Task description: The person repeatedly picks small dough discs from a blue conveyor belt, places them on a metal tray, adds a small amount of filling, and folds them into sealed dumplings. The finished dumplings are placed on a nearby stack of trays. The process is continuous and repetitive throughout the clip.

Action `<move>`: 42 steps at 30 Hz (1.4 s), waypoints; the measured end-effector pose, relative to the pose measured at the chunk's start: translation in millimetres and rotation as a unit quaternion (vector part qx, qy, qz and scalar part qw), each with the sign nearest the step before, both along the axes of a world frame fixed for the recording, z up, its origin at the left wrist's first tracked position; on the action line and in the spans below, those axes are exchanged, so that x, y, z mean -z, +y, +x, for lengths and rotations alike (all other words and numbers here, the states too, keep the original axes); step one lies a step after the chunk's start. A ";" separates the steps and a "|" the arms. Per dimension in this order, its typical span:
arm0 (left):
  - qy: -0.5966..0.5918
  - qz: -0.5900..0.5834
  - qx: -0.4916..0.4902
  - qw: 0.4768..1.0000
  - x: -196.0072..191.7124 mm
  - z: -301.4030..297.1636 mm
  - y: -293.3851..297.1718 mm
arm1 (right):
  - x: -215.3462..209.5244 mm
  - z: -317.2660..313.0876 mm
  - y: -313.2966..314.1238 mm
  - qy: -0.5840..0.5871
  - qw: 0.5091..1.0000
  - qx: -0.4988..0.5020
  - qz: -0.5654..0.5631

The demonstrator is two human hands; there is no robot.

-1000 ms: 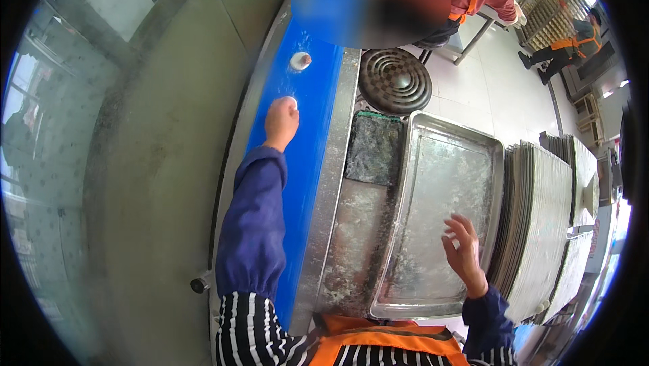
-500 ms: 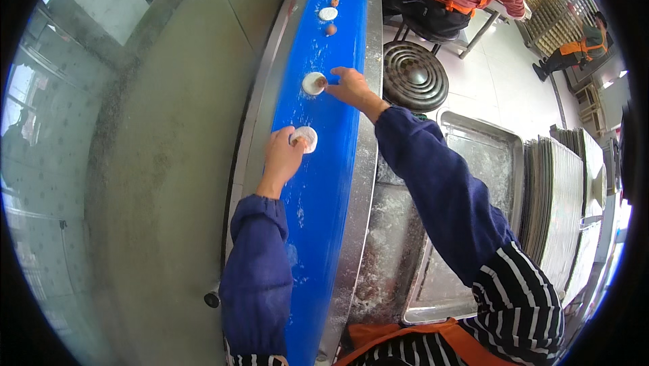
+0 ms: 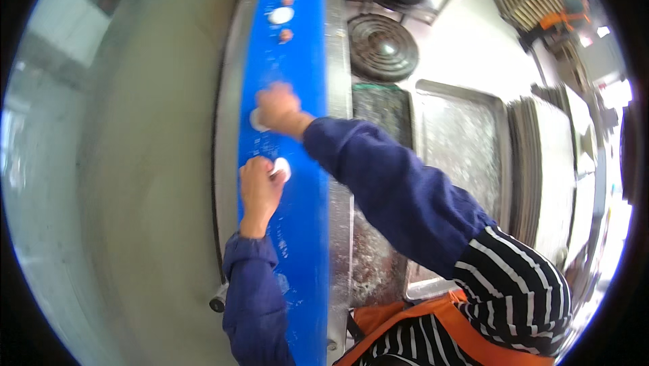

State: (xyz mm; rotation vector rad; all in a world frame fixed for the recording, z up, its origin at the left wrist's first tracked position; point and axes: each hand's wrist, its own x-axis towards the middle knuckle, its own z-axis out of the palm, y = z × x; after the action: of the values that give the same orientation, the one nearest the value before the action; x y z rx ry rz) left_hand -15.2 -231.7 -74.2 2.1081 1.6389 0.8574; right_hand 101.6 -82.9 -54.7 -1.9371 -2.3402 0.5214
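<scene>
The left hand point(image 3: 261, 187) is over the left half of the blue belt point(image 3: 305, 231), its thumb and fingers closed in on a near white disc point(image 3: 282, 168), which sits at the hand's right side, around the belt's middle. That disc looks somewhat tilted, though blur hides its exact angle.

Just farther along the belt, the right hand point(image 3: 278, 105) reaches in across the belt's right edge. It is smeared by motion, so I cannot tell how its fingers stand or whether they hold anything. A second white disc point(image 3: 256, 120) lies toward the belt's left side, to the left of this hand and slightly nearer the body, partly hidden by it. The right hand is the nearer of the two to this disc; whether they touch is unclear. Being round, it shows no long axis.

Right of the belt lie a metal tray point(image 3: 463, 146) and, beyond it, a stack of sheets point(image 3: 541, 170). Farther up, a round stool point(image 3: 383, 48) stands beside the belt's right edge. A brown ball point(image 3: 285, 36) and a third white disc point(image 3: 281, 15) rest farther along the belt.
</scene>
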 end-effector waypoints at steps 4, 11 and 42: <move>-0.043 -0.152 -0.045 0.986 -36.8 22.0 -43.4 | 20.7 1.4 -53.2 0.187 0.971 -0.125 0.077; -0.333 -0.344 -0.015 0.878 -70.2 109.6 -117.9 | -40.1 158.5 -147.3 0.593 0.759 0.081 -0.254; -0.125 -0.097 0.091 0.983 -80.5 265.1 48.6 | -26.2 386.6 -217.1 0.214 0.918 0.317 0.101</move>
State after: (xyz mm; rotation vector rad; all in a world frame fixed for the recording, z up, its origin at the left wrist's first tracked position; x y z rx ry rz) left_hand 249.9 -183.1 6.3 1.8961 1.3233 0.8292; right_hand 488.2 -300.0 -28.5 -2.0596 -1.3458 0.5380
